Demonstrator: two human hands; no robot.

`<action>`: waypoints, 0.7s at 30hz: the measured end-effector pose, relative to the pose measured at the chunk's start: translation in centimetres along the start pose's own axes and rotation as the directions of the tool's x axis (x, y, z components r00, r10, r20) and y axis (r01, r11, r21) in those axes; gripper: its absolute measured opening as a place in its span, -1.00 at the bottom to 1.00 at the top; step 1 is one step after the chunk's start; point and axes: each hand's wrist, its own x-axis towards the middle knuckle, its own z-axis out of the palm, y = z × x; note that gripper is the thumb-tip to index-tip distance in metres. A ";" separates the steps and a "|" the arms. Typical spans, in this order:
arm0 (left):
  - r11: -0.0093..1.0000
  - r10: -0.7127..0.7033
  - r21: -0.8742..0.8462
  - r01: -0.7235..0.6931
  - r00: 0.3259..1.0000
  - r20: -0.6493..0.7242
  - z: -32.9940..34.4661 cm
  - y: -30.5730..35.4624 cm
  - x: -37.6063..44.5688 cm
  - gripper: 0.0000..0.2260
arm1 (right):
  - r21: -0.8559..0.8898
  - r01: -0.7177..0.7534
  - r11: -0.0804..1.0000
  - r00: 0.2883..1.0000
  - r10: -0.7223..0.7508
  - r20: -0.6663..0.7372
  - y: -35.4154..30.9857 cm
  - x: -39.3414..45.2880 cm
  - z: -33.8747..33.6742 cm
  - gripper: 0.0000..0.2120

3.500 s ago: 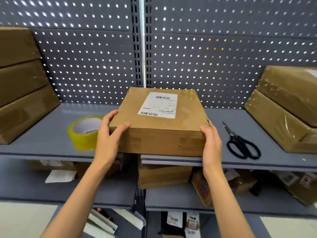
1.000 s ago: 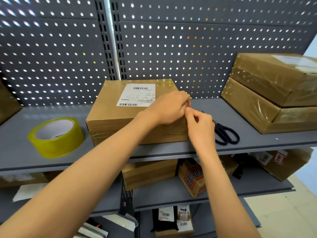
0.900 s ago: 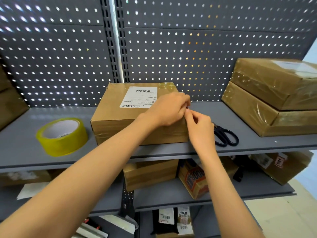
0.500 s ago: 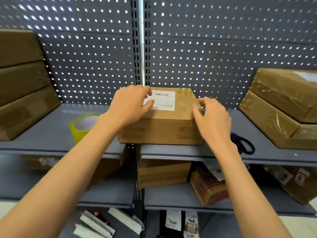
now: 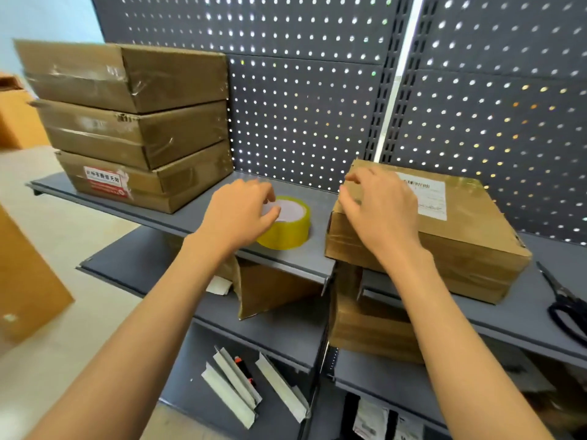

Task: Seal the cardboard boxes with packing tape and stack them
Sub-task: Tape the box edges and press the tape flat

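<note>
At the far left of the grey shelf stands a stack of three taped boxes. Right of it, the left hand hangs over the yellow tape roll, fingers loosely curled at its rim; whether they touch it cannot be told. Further right, the right hand lies with fingers spread on the labelled cardboard box. Scissors lie at the far right edge.
</note>
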 end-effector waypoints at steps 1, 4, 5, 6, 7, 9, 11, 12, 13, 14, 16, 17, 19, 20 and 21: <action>1.000 0.007 -0.002 -0.007 1.000 0.004 0.1 -0.1 -0.1 -0.73 | 0.008 0.011 1.000 1.000 -0.011 0.001 -0.5 0.1 0.2 -0.73; 0.999 0.041 -0.015 -0.041 0.997 0.060 1.0 -0.1 -0.1 -0.69 | 0.005 0.034 0.999 0.999 -0.034 0.023 -1.3 0.3 0.8 -0.74; 0.998 0.056 -0.017 -0.055 0.995 0.080 1.4 0.1 0.0 -0.67 | 0.000 0.035 0.999 0.999 -0.035 0.034 -1.5 0.4 0.9 -0.74; 0.998 0.069 -0.019 -0.067 0.993 0.097 1.8 0.4 0.1 -0.66 | -0.003 0.034 0.999 0.998 -0.034 0.044 -1.5 0.4 0.9 -0.74; 0.996 0.082 -0.024 -0.080 0.990 0.111 2.3 0.6 0.1 -0.65 | -0.003 0.032 0.999 0.998 -0.032 0.049 -1.5 0.4 1.0 -0.73; 0.995 0.104 -0.015 -0.103 0.983 0.149 3.2 1.0 0.2 -0.65 | 0.001 0.026 1.000 0.998 -0.026 0.050 -1.5 0.4 1.0 -0.73; 0.993 0.111 0.016 -0.117 0.971 0.212 3.9 1.2 0.3 -0.65 | 0.005 0.021 1.000 0.999 -0.021 0.046 -1.2 0.3 0.9 -0.73; 0.992 0.111 0.028 -0.122 0.963 0.244 4.1 1.2 0.4 -0.64 | 0.007 0.015 1.000 0.999 -0.015 0.042 -1.0 0.2 0.8 -0.74; 0.991 0.111 0.036 -0.125 0.957 0.267 4.3 1.3 0.4 -0.64 | 0.010 0.005 1.000 0.999 -0.006 0.037 -0.8 0.1 0.7 -0.74; 0.992 0.109 0.037 -0.124 0.955 0.274 4.3 1.3 0.5 -0.66 | 0.014 -0.008 1.000 1.000 0.008 0.029 -0.5 -0.1 0.4 -0.74; 0.996 0.091 -0.005 -0.092 0.966 0.242 4.1 1.4 0.7 -0.69 | 0.027 -0.038 0.999 0.999 0.038 0.003 0.2 -0.5 -0.3 -0.74; 0.997 0.077 -0.041 -0.069 0.973 0.218 3.7 1.5 1.0 -0.70 | 0.030 -0.057 0.998 0.998 0.057 -0.012 0.8 -0.8 -0.7 -0.74; 0.994 0.061 -0.100 -0.046 0.986 0.155 2.6 2.2 1.6 -0.68 | 0.005 -0.089 0.996 0.995 0.089 -0.034 2.0 -1.3 -1.7 -0.73; 0.990 0.068 -0.129 -0.054 0.992 0.111 1.8 2.7 2.1 -0.67 | -0.014 -0.105 0.994 0.994 0.104 -0.043 2.7 -1.5 -2.2 -0.72; 0.985 0.080 -0.155 -0.070 0.995 0.058 1.0 3.5 2.6 -0.65 | -0.030 -0.122 0.992 0.991 0.120 -0.052 3.4 -1.8 -2.7 -0.72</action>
